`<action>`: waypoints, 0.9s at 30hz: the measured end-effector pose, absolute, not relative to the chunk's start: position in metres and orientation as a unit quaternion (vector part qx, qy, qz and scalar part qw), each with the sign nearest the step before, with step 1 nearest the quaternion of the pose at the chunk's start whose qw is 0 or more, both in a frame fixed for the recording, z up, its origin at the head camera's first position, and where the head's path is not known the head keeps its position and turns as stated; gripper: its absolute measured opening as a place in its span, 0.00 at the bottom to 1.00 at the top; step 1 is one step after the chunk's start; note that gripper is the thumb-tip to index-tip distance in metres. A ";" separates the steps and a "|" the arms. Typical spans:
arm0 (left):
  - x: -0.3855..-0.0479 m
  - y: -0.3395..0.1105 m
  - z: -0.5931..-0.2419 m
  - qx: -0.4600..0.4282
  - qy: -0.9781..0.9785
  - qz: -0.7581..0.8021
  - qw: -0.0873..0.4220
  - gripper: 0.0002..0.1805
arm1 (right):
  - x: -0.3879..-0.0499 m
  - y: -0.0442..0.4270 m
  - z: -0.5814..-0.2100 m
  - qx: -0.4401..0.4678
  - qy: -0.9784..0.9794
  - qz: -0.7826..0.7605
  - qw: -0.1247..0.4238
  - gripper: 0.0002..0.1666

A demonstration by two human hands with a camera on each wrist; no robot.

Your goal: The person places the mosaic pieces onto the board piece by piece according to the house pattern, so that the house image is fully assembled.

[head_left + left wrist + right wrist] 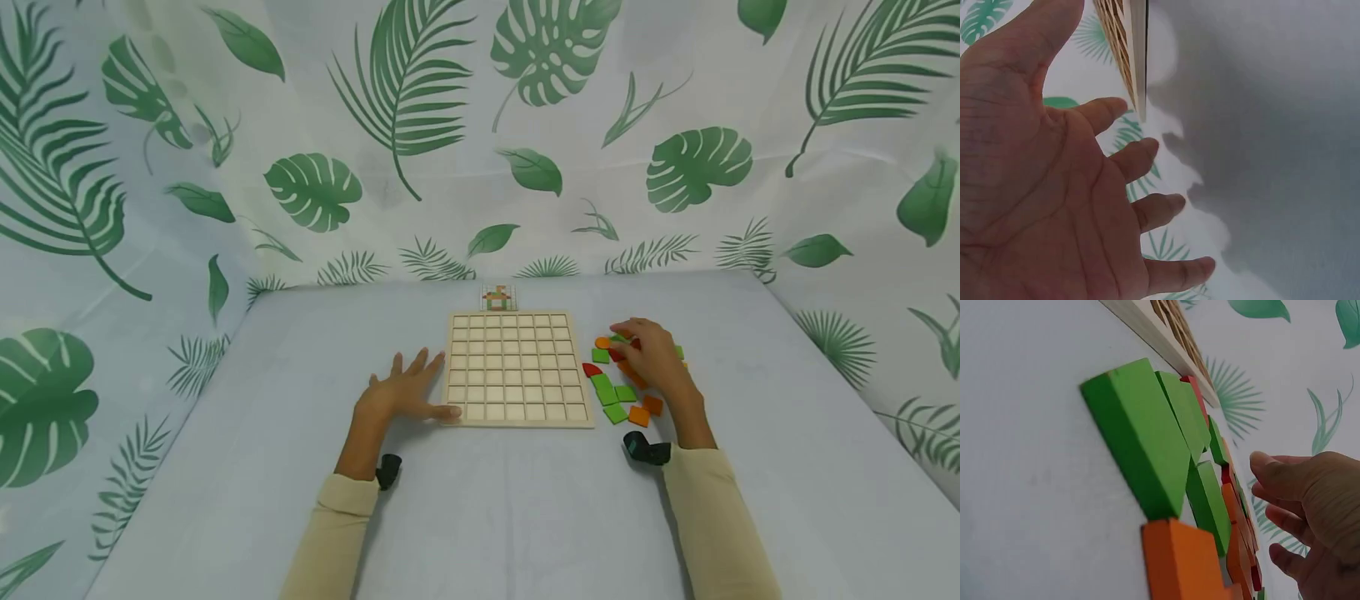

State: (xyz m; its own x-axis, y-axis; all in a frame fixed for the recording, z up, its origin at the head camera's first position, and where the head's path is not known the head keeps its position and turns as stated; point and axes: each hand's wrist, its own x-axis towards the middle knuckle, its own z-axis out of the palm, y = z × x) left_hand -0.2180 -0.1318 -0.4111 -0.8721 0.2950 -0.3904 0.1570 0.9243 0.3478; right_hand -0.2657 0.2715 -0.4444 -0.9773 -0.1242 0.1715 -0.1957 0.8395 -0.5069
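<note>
While the left hand (405,390) is spread at the near left corner of the grid board (512,361), the right hand (651,352) is positioned above the group of loose pieces on the right. Left fingers: extended and well separated, with nothing gripped; the thumb lies over the board's corner and the index fingertip is just beside its left edge. Right fingers: partly bent, with a gap between thumb and index finger; no piece is visible in their hold.

The grid board lies flat on the white bench (510,508), between the two hands. Directly beyond its far edge lies a picture card (498,298). Beside its right edge are green pieces (615,413), orange pieces (639,416) and a red piece (592,369), some touching each other. An orange round piece (602,342) lies near the right fingertips. Each wrist carries a black unit (645,448) near the cuff of a beige sleeve (712,517). A leaf-printed backdrop (491,238) stands behind the bench.
</note>
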 end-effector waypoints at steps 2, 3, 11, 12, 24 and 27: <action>-0.218 -0.129 -0.412 0.116 0.953 0.156 0.231 0.58 | -0.271 0.271 -0.447 0.087 -0.954 0.282 0.056 0.20; -0.218 -0.128 -0.412 0.115 0.953 0.155 0.233 0.58 | -0.273 0.270 -0.448 0.090 -0.952 0.288 0.052 0.20; -0.216 -0.122 -0.414 0.113 0.958 0.135 0.225 0.59 | -0.282 0.269 -0.454 0.114 -0.948 0.291 0.056 0.17; -0.216 -0.122 -0.414 0.114 0.959 0.133 0.223 0.59 | -0.282 0.269 -0.454 0.117 -0.949 0.288 0.058 0.17; -0.214 -0.116 -0.417 0.114 0.962 0.132 0.212 0.60 | -0.280 0.266 -0.452 0.104 -0.952 0.283 0.063 0.14; -0.212 -0.116 -0.416 0.112 0.962 0.129 0.213 0.60 | -0.280 0.264 -0.452 0.096 -0.952 0.284 0.061 0.14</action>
